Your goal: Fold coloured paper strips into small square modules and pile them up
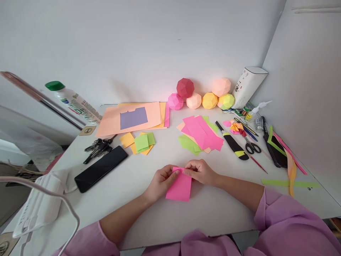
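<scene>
A bright pink sheet of paper [179, 188] is held between both hands above the near part of the table. My left hand [161, 181] pinches its upper left edge, thumb on top. At the top right edge my right hand [201, 172] grips the same paper between thumb and fingers. The thumbs almost meet along that upper edge; fingers behind the paper are hidden. Just beyond the hands lies a loose pile of pink paper pieces [204, 132] with green pieces [188, 143] under them. To the left are small green squares [141, 143] and orange squares [127, 139].
Paper polyhedron balls [185, 88] stand against the wall. At right lie a utility knife [234, 145], scissors [252, 146], a glue bottle [253, 113] and paper strips [291, 183]. A black phone [101, 169], keys [99, 147] and large peach sheets [109, 121] are at left.
</scene>
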`<act>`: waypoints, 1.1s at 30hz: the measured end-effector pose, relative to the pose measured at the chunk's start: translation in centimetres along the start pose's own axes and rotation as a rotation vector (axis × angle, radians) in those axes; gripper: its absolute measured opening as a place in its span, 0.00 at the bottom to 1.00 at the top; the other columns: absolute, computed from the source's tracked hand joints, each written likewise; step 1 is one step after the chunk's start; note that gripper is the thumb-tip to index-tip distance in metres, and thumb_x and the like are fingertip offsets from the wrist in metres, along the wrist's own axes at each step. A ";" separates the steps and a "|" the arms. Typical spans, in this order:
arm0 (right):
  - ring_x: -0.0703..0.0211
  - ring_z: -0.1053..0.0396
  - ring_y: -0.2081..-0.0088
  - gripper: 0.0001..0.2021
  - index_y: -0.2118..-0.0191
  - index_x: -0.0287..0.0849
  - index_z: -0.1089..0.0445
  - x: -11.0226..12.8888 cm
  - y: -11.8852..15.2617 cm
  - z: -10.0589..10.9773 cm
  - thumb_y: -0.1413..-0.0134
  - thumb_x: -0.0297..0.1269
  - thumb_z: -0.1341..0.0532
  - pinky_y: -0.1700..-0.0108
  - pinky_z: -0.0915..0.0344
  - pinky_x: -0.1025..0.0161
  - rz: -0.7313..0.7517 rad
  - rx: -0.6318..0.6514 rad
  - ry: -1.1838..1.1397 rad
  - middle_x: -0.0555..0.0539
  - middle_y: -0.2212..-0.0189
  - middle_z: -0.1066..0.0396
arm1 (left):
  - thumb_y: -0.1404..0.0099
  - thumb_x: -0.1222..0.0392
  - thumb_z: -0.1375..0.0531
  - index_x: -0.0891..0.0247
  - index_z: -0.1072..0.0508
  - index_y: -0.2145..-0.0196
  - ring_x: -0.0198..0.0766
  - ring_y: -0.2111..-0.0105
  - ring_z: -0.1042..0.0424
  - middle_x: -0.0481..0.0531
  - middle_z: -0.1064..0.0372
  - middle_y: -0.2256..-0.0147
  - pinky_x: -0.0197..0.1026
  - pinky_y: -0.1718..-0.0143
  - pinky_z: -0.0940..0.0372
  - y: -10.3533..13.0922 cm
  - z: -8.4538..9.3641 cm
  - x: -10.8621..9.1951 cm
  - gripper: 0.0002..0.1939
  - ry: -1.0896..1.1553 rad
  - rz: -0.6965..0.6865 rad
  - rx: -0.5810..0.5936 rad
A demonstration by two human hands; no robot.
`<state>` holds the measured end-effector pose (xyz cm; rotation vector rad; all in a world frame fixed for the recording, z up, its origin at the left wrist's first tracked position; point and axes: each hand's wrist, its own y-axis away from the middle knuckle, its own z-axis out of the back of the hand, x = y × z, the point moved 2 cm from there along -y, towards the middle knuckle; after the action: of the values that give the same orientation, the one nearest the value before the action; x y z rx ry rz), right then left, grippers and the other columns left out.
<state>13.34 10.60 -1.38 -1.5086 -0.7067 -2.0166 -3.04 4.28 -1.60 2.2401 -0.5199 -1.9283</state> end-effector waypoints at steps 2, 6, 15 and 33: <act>0.68 0.42 0.78 0.14 0.73 0.38 0.34 0.0 0.0 0.0 0.48 0.46 0.43 0.77 0.46 0.69 0.011 0.001 0.012 0.51 0.78 0.37 | 0.42 0.49 0.43 0.65 0.30 0.62 0.35 0.74 0.32 0.52 0.29 0.71 0.34 0.77 0.39 -0.1 0.1 0.0 0.17 -0.012 -0.016 -0.009; 0.67 0.42 0.77 0.15 0.73 0.38 0.33 0.1 -0.1 0.0 0.48 0.46 0.44 0.76 0.45 0.69 0.023 0.005 0.028 0.51 0.79 0.37 | 0.42 0.49 0.42 0.64 0.30 0.62 0.34 0.74 0.31 0.52 0.28 0.71 0.35 0.76 0.38 -0.2 0.1 -0.2 0.16 0.020 -0.006 0.010; 0.68 0.43 0.78 0.15 0.73 0.38 0.34 -0.2 -0.1 -0.1 0.48 0.46 0.43 0.78 0.47 0.70 -0.012 0.011 0.006 0.52 0.79 0.38 | 0.43 0.50 0.41 0.65 0.30 0.64 0.35 0.74 0.31 0.53 0.27 0.70 0.35 0.76 0.38 -0.3 0.1 -0.6 0.15 0.038 0.010 0.027; 0.68 0.42 0.77 0.14 0.72 0.38 0.34 -0.1 0.0 0.0 0.50 0.46 0.41 0.77 0.46 0.70 -0.015 0.032 -0.023 0.52 0.78 0.38 | 0.43 0.50 0.41 0.65 0.30 0.63 0.35 0.75 0.31 0.53 0.28 0.71 0.34 0.77 0.39 -0.3 0.4 0.0 0.16 0.040 0.003 0.018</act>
<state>13.34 10.61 -1.46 -1.5144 -0.7585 -1.9928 -3.42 4.65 -1.74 2.2822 -0.5362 -1.8809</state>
